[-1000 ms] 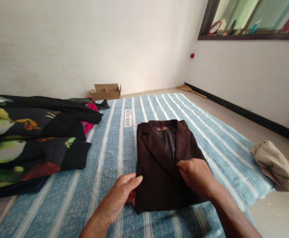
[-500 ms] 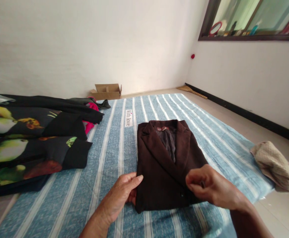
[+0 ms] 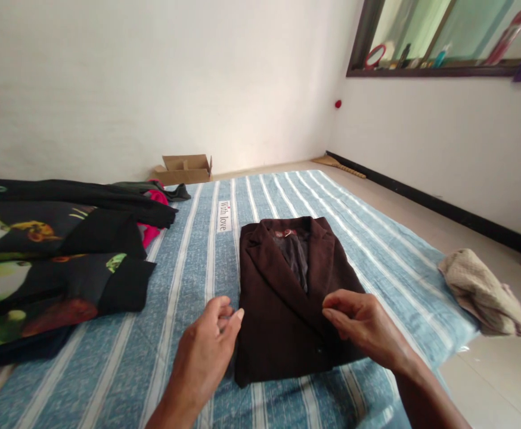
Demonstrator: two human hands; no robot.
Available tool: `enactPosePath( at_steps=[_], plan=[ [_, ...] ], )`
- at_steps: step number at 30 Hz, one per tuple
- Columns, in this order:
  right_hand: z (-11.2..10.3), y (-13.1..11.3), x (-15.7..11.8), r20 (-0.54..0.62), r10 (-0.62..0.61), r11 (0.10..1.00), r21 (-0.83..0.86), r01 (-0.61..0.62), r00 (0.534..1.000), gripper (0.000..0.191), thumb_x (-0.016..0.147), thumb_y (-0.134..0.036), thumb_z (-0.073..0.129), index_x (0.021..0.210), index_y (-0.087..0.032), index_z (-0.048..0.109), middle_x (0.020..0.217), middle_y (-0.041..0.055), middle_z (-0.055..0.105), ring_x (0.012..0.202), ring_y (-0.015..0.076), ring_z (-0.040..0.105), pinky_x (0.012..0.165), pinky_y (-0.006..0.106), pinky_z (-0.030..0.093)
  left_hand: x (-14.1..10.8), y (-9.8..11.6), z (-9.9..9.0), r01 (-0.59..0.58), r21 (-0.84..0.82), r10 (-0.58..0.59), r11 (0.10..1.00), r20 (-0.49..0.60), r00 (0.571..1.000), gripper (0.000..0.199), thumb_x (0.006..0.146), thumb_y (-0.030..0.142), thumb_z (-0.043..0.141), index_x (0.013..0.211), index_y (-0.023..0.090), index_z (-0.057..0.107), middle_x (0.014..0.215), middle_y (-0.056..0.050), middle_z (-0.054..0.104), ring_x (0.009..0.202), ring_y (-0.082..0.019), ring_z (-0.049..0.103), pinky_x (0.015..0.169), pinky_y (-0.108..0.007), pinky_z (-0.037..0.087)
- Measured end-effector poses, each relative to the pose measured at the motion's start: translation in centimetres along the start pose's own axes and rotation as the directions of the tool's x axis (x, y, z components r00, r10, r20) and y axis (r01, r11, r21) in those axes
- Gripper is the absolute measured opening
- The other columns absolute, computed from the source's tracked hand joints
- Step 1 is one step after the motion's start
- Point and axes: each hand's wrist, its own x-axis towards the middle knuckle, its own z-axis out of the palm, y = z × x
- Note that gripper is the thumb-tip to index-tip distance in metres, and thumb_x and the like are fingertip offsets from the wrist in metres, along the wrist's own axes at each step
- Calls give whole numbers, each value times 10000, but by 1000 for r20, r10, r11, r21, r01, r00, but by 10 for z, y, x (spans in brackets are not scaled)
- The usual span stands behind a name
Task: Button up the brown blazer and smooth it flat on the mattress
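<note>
Folded jacket (image 3: 291,298) on the mat (image 3: 198,250), between two hands.
Left hand (image 3: 207,348) curled loosely at its left edge; right hand (image 3: 361,328), fingertips pinched together, hovers over its right front.

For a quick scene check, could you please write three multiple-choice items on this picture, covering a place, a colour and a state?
1. Where does the cardboard box stand?
A. by the far wall
B. on the folded jacket
C. on the window sill

2. What colour is the folded jacket?
A. bright yellow
B. dark brown
C. white

3. How does the left hand stand?
A. flat on the beige cloth
B. loosely curled beside the jacket's left edge
C. inside the box

Answers:
1 A: it stands on the floor beyond the striped mattress.
2 B: the fabric is a deep brown.
3 B: its fingers bend at the jacket's edge.
</note>
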Motion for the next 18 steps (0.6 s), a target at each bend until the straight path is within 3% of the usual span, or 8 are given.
enactPosePath(
  at_steps=[2, 3, 4, 6, 8, 10, 13, 18],
  plan=[
    [4, 6, 1, -50, 8, 1000, -9, -8, 999, 194, 831, -326, 501, 847, -164, 606, 570, -33, 474, 498, 84, 419, 458, 200, 324, -6, 14, 1, -142, 110, 157, 984, -139, 978, 245, 726, 394, 553, 893, 217, 572, 834, -28, 649, 727, -192, 615, 651, -285, 461],
    [5, 8, 2, -73, 8, 1000, -15, -9, 997, 199, 830, -329, 501, 861, -165, 610, 566, -34, 469, 493, 83, 419, 452, 199, 322, -8, 24, 3, -208, 127, 226, 970, -150, 962, 219, 740, 383, 543, 878, 218, 582, 808, -23, 642, 706, -184, 605, 642, -279, 453],
    [7, 9, 3, -91, 6, 1000, -21, -8, 996, 205, 827, -331, 502, 871, -165, 613, 558, -37, 462, 485, 82, 419, 446, 198, 320, -9, 34, 6, -271, 110, 283, 956, -114, 952, 196, 756, 373, 534, 856, 216, 593, 757, -15, 630, 669, -173, 593, 626, -270, 445],
    [9, 10, 4, -114, 1, 999, -33, -4, 993, 215, 825, -332, 499, 882, -162, 617, 541, -39, 454, 470, 83, 423, 438, 199, 316, -6, 54, 17, -335, 12, 333, 942, 67, 941, 153, 777, 333, 520, 777, 209, 610, 667, -2, 604, 610, -155, 568, 593, -249, 427],
    [10, 7, 5, -124, -1, 999, -47, -5, 992, 219, 822, -330, 496, 874, -156, 619, 523, -38, 455, 457, 87, 430, 430, 202, 314, 3, 70, 32, -314, -90, 327, 945, 250, 911, 113, 751, 282, 553, 697, 199, 609, 602, 5, 583, 569, -144, 548, 546, -228, 404],
    [10, 5, 6, -128, 6, 998, -58, -13, 992, 219, 820, -328, 492, 863, -155, 619, 514, -35, 466, 448, 91, 438, 419, 203, 308, 15, 80, 49, -273, -117, 297, 955, 355, 886, 93, 731, 224, 555, 661, 188, 604, 556, 11, 562, 546, -138, 537, 510, -216, 379],
    [10, 5, 7, -125, 7, 999, -53, -13, 992, 216, 817, -324, 490, 857, -156, 620, 514, -32, 481, 438, 92, 443, 407, 202, 301, 29, 84, 67, -269, -109, 290, 957, 421, 860, 106, 734, 184, 532, 652, 180, 599, 545, 10, 559, 541, -135, 536, 501, -213, 360],
    [11, 12, 8, -131, -5, 1000, -4, 4, 991, 194, 818, -301, 489, 826, -154, 616, 522, -35, 487, 438, 83, 443, 410, 196, 292, 35, 83, 79, -412, 39, 349, 910, 463, 815, 121, 747, 148, 499, 705, 191, 604, 632, -18, 610, 606, -155, 570, 564, -236, 367]
  ],
)
